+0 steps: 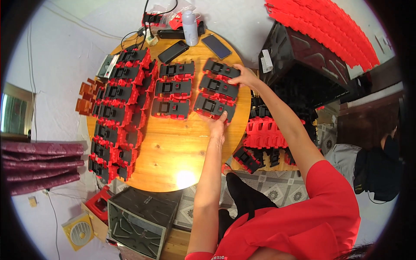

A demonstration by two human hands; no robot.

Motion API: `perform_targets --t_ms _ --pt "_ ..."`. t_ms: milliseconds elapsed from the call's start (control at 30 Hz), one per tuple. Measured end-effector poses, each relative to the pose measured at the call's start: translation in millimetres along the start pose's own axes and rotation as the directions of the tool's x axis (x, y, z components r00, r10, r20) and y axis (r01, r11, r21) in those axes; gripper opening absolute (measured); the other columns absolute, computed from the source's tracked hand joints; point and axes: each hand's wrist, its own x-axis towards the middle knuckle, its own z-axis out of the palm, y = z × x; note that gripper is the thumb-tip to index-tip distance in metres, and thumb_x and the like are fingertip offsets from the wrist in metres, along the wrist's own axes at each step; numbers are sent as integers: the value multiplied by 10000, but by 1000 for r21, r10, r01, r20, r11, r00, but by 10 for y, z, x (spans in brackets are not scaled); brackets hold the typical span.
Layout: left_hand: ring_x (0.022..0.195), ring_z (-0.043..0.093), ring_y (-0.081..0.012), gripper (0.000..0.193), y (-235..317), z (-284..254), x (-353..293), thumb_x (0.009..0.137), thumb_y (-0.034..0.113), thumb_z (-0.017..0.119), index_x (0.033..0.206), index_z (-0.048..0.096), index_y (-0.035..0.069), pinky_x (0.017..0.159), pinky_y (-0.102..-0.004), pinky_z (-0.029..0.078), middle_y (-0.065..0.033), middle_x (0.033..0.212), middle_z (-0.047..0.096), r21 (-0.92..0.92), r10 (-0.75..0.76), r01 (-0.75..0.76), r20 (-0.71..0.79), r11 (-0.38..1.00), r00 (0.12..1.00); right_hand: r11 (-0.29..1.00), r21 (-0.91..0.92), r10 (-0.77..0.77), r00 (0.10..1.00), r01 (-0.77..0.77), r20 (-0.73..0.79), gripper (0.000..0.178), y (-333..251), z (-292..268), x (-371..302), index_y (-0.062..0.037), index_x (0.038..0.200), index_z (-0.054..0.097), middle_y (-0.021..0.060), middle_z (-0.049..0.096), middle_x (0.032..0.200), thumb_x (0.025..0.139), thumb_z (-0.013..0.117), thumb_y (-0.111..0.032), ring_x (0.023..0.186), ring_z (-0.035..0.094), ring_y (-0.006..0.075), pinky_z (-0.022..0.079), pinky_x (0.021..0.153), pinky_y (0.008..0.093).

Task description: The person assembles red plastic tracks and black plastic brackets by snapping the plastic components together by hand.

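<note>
At right on the desk (164,149), the left hand (216,126) grasps the nearest of three red-and-black units (219,87), its fingers partly hidden; their row points away, each long axis crosswise, right end slanting nearer, undersides unseen; the right hand (246,78) grips the farthest.

On the table (164,149), two unit columns (220,88) lie right of stacked units (112,113), bottle (190,28) behind.

Pale wall (60,65), round wooden table (167,147), purple curtain (41,167)
</note>
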Motion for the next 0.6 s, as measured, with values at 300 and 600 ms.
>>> perform_targets --t_ms 300,600 --pt "1364 303 -230 1144 -390 -840 -1485 807 -23 716 1503 -182 104 1119 -348 284 -154 1549 184 -112 192 -190 7 975 981 941 -112 -331 937 318 -113 838 340 767 -1543 -20 1404 368 105 557 1243 706 827 -93 1090 578 189 488 908 324" --pt "1164 508 -166 1161 -1042 -2666 -4452 854 -97 628 1447 -322 209 912 -331 495 -131 1472 287 -78 404 -570 -628 818 665 963 85 -248 713 256 656 794 281 3863 -3641 -22 1431 313 111 521 1276 763 740 12 1068 590 183 508 906 324"
